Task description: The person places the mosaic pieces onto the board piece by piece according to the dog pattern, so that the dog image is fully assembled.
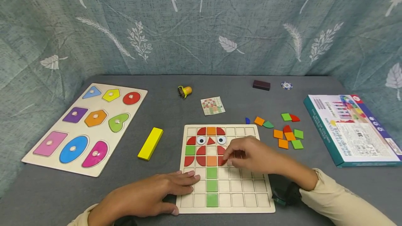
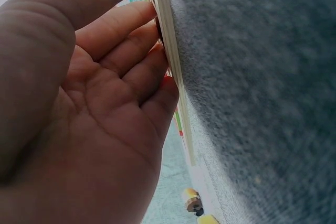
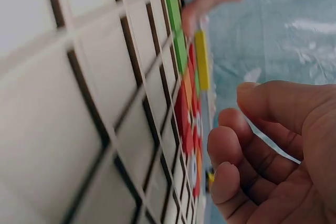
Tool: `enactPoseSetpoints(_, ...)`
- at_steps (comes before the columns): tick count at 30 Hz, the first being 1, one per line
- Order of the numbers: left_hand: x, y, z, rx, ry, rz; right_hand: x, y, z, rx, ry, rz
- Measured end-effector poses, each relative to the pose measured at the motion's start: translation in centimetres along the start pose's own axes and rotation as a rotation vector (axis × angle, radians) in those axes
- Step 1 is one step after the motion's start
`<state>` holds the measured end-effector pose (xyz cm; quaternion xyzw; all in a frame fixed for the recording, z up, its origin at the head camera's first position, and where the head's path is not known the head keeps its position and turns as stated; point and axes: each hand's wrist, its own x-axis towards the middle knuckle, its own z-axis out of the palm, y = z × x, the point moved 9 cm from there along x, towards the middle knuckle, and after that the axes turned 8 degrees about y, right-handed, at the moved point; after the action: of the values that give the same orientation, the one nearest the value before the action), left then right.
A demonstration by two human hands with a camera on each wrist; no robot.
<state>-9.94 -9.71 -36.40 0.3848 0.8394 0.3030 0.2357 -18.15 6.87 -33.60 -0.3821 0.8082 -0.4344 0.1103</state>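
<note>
A pale wooden grid board (image 1: pixel 248 198) bears red, green and orange pieces and two round eye pieces. Over its middle, my right hand (image 1: pixel 251 154) has bent fingers, the fingertips right at a red quarter-round piece (image 1: pixel 221 160). In the right wrist view, nothing shows between the thumb and fingers of that hand (image 3: pixel 278 150); the red piece (image 3: pixel 181 111) stands in front of them. My left hand (image 1: pixel 157 191) rests at the board's lower left, its fingers lying over the edge and the thumb by the corner. The left wrist view shows its palm (image 2: pixel 115 108) beside the board's edge (image 2: pixel 170 40).
Loose orange pieces (image 1: pixel 278 134), green pieces (image 1: pixel 298 134) and red ones lie right of the board. Beyond it is a small picture card (image 1: pixel 213 106). A yellow block (image 1: pixel 150 144) and a shape-puzzle board (image 1: pixel 106 142) lie left; a flat box (image 1: pixel 342 114) lies right.
</note>
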Motion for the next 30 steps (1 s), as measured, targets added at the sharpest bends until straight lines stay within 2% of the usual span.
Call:
enactPoseSetpoints(9, -0.1, 0.0, 0.1, -0.005, -0.003, 0.011, -0.4, 2.1, -3.4, -0.149, 0.072, 0.090)
enactPoseSetpoints(18, -0.2, 0.0, 0.0, -0.007, 0.008, 0.015, -0.6, 4.3, -6.8, -0.239, 0.212, 0.145)
enactPoseSetpoints(24, -0.2, -0.1, 0.0, -0.005, 0.008, 0.017, -1.0, 6.1, -8.7, -0.297, 0.309, 0.256)
enactPoseSetpoints(30, -0.2, 0.0, 0.0, 0.003, 0.016, 0.022, -1.3, 7.9, -9.7, -0.329, 0.331, 0.351)
